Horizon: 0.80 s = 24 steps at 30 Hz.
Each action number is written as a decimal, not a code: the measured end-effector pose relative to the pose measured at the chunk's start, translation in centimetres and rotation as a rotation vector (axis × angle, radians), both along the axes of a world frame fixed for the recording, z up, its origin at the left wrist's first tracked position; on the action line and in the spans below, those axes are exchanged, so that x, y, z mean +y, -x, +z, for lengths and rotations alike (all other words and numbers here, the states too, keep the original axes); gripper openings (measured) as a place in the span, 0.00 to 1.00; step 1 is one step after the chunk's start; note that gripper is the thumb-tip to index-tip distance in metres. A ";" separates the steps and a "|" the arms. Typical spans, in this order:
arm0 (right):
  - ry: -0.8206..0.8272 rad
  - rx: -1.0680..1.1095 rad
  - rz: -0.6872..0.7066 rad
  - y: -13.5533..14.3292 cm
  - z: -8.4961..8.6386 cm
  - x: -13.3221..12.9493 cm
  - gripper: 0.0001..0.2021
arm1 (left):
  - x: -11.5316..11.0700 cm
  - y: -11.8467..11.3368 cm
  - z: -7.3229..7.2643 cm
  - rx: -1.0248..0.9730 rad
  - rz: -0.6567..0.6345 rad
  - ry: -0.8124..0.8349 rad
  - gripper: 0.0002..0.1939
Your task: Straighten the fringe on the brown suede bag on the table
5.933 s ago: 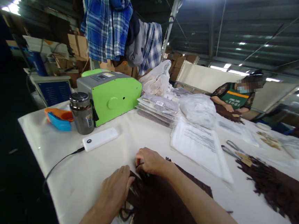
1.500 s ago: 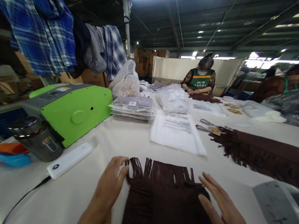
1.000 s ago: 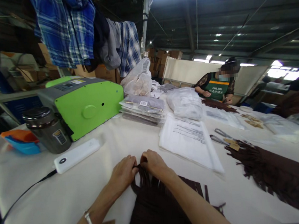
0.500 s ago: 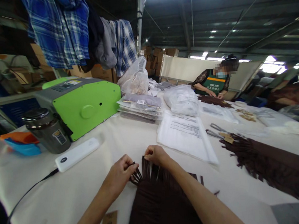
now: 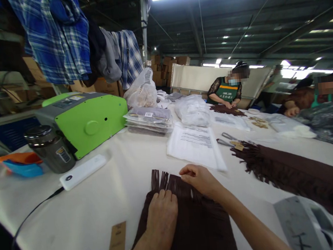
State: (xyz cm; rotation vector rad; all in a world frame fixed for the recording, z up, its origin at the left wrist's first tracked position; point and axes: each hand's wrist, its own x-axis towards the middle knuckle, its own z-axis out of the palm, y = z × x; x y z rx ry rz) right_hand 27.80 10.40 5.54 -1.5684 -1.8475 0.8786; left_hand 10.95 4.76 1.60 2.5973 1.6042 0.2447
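Observation:
A dark brown fringed garment (image 5: 192,224) lies flat on the white table (image 5: 75,214) in front of me, its fringe (image 5: 161,180) pointing away. My left hand (image 5: 161,218) presses palm-down on the cloth just below the fringe. My right hand (image 5: 200,180) rests on the fringe's far edge, its fingers pinched on some strands. A brown paper tag (image 5: 117,242) lies on the table to the left of the garment.
A green and grey machine (image 5: 81,120), a steel flask (image 5: 50,148), a white power bank (image 5: 83,172) with a cable, stacked packed bags (image 5: 150,120), printed plastic bags (image 5: 195,144), scissors (image 5: 227,139) and another brown fringed piece (image 5: 293,176) share the table. Other people work at the far end.
My left hand let go of the fringe and now lies flat on the cloth. My right hand slid right along the fringe, which is now spread straighter.

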 end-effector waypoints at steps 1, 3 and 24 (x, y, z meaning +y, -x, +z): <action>0.010 0.013 -0.012 -1.0 0.1 -1.1 0.09 | -0.4 0.0 -0.1 0.002 -0.007 -0.008 0.12; 0.026 0.047 -0.041 -3.2 0.2 -3.1 0.10 | -1.2 0.6 0.1 -0.029 -0.050 -0.034 0.12; -0.146 -0.602 0.080 -2.9 -4.9 2.2 0.22 | 13.2 3.2 -2.6 -0.022 -0.201 0.054 0.15</action>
